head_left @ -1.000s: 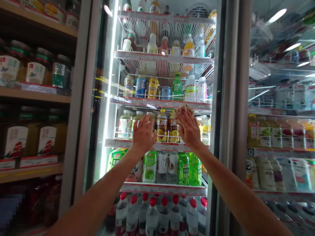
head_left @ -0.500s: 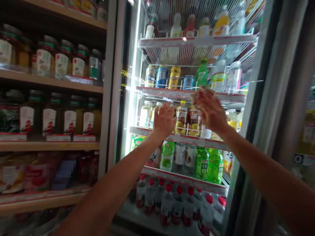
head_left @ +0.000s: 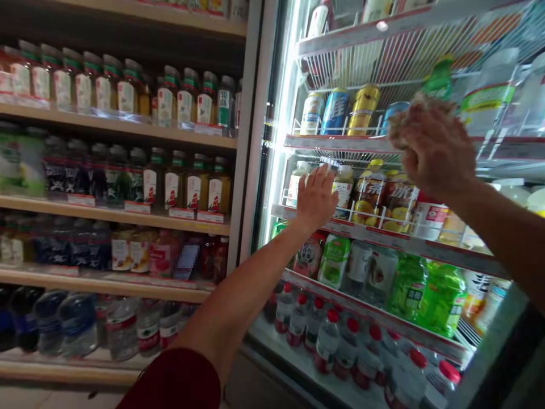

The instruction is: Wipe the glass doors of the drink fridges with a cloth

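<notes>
My right hand (head_left: 445,150) is closed around a crumpled, pinkish-beige cloth (head_left: 411,122), in front of the fridge's middle shelf; motion blurs both. My left hand (head_left: 317,196) is raised with fingers extended and palm toward the fridge glass, holding nothing. White lettering shows near its fingertips. Whether either hand presses on the glass I cannot tell. Behind the left hand stand pale-labelled bottles (head_left: 343,190) and brown iced-tea bottles (head_left: 369,190). Above, between my hands, are a blue can (head_left: 334,112) and a gold can (head_left: 363,111). A green bottle (head_left: 438,79) is partly hidden behind the cloth.
Left of the fridge's metal frame (head_left: 252,130) are wooden shelves (head_left: 128,213) packed with bottled drinks. Green bottles (head_left: 443,298) fill a lower fridge shelf, with red-capped water bottles (head_left: 327,341) at the bottom. A fridge shelf rail (head_left: 366,292) runs across.
My view has turned left and come closer, showing more of the wooden shelves and my dark red sleeve. The right hand still grips the cloth; the left keeps its fingers extended.
</notes>
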The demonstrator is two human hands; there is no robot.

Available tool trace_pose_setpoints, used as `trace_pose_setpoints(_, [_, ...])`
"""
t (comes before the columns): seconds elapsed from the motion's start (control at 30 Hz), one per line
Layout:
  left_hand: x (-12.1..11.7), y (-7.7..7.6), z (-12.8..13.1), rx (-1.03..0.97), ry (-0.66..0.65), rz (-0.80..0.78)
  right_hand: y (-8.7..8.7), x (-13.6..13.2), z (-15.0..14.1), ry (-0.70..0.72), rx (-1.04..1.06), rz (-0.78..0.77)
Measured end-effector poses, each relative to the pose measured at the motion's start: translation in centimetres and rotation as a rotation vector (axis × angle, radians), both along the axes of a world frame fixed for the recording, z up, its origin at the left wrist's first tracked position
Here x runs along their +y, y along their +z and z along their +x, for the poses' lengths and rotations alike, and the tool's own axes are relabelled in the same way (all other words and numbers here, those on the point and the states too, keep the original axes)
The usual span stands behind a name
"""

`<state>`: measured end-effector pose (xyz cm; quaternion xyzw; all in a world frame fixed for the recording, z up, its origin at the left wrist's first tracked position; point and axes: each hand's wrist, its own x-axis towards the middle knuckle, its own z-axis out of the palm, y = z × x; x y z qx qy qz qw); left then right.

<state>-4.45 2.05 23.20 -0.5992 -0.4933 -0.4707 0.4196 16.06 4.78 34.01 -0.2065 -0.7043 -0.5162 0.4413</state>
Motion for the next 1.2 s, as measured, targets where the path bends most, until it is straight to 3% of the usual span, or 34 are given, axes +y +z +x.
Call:
trace_pose_setpoints(0.1, [0.0, -0.3, -1.5, -0.001, 0.022, -0.021, 1.9, 0.1, -0.3, 0.094, 0.204, 0.027])
trace_pose_setpoints(0.17, [-0.1, -0.6, -2.1, -0.004, 0.021, -0.037, 1.5, 0.2, -1.6, 0.110, 0.167, 0.010])
trace_pose_setpoints(0.3, [-0.4, -2.2, -4.1, -0.048, -0.010, -0.053, -3.5, 0.9, -4.4, 0.044, -0.164, -0.054])
trace_pose_setpoints(0.4, [-0.2, -4.5, -6.4, -0.086, -0.029, -0.065, -6.8, 1.1, -4.2, 0.034, -0.339, -0.116])
trace_pose_setpoints(0.5, [0.0, -7.6, -7.9, -0.104, -0.044, -0.047, -9.2, 0.9, -2.2, 0.059, -0.054, -0.118])
trace_pose_setpoints(0.57, [-0.2, -9.8, -8.0, -0.094, -0.062, -0.052, -12.3, 0.4, -1.0, 0.062, 0.118, -0.113])
trace_pose_setpoints(0.6, [-0.3, -10.9, -7.8, -0.083, -0.073, -0.064, -14.5, 0.0, -0.5, 0.057, 0.129, -0.118])
trace_pose_setpoints(0.7, [-1.1, -13.8, -6.4, -0.027, -0.114, -0.105, -21.6, -1.0, 0.2, -0.001, -0.223, -0.199])
trace_pose_setpoints(0.77, [-1.7, -15.5, -5.0, 0.017, -0.142, -0.116, -24.2, -1.4, 0.7, -0.042, -0.311, -0.215])
trace_pose_setpoints(0.97, [-2.9, -19.4, -0.2, -0.018, -0.167, -0.168, -23.4, -1.5, 2.2, -0.073, 0.201, -0.162])
trace_pose_setpoints(1.13, [-3.0, -21.4, 2.3, -0.039, -0.134, -0.308, -30.0, -2.2, 3.9, -0.115, -0.028, -0.262])
trace_pose_setpoints(1.2, [-2.9, -21.7, 2.6, -0.050, -0.127, -0.332, -30.8, -2.2, 4.9, -0.128, -0.010, -0.275])
